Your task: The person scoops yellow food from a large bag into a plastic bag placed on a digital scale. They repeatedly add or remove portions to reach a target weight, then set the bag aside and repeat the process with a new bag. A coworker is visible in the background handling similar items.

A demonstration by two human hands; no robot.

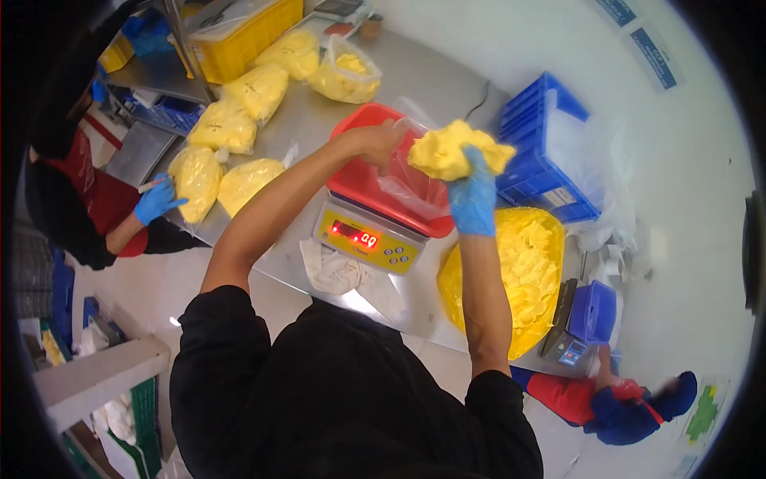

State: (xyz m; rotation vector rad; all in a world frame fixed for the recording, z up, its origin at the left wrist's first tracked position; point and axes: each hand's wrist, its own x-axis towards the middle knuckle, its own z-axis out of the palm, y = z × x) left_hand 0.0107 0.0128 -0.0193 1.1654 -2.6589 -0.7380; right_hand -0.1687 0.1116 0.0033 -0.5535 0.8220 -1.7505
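My right hand [473, 200], in a blue glove, grips a large lump of soft yellow dough-like mass [446, 149] above the right side of a red plastic tub [353, 179]. Bare, my left hand [380, 146] is over the tub and holds the edge of a clear plastic bag [410, 185] that lies open inside it. The tub rests on a digital scale [371, 236] with a lit red display. Below my right forearm stands a yellow tub [559, 257] heaped with more of the yellow mass [526, 263], partly hidden by that arm.
Several filled bags [224, 129] line the steel table's left side, with an open bag [347, 75] behind. A blue crate [538, 149] holds plastic bags. A cloth [335, 266] lies before the scale. A co-worker's gloved hand [158, 200] holds a marker; another person [622, 401] is at right.
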